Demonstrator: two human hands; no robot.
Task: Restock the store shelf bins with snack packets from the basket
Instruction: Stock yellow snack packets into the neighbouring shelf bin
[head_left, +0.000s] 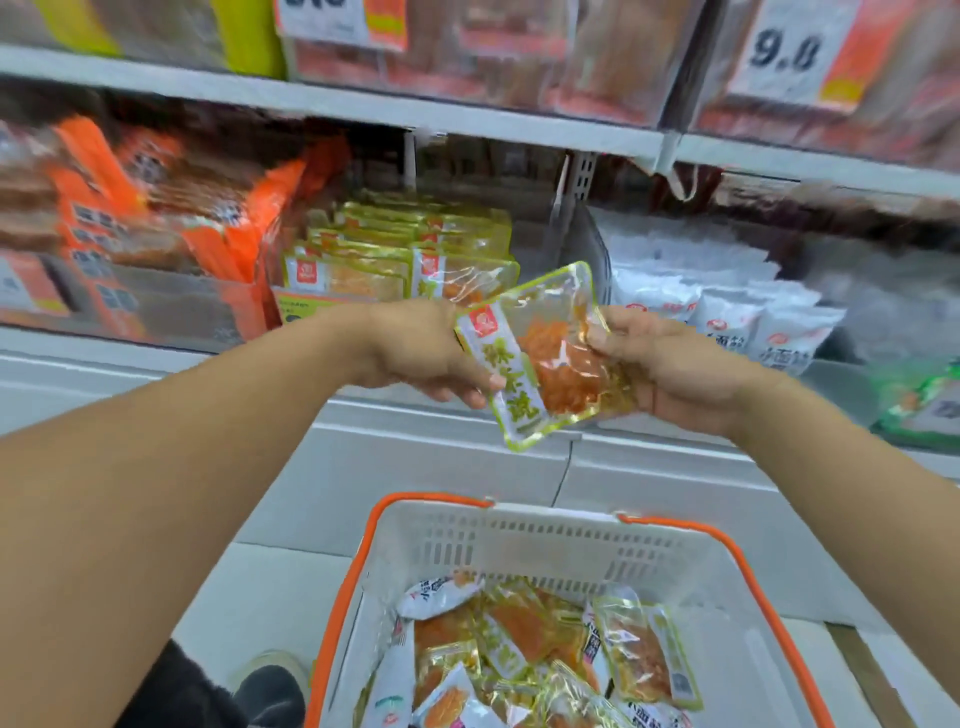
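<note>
above the basket (524, 540), dead centre, both hands have one yellow-edged snack packet (545, 358) between them, tilted, its printed strip running down toward 7 o'clock. left hand (415, 353) curls round the packet's left edge, thumb on the front; right hand (670, 364) pinches the right edge, fingers tucked behind the clear film. up at 11 o'clock from the packet, the middle shelf bin (400, 254) is stacked with matching yellow packets, standing in rows. orange packets (171, 223) crowd the bin at 9 o'clock, white packets (727, 306) fill the one at 3 o'clock. down at 6 o'clock the white basket with its orange rim sits on the floor, loose packets (524, 654) heaped inside, yellow ones and white ones mixed.
</note>
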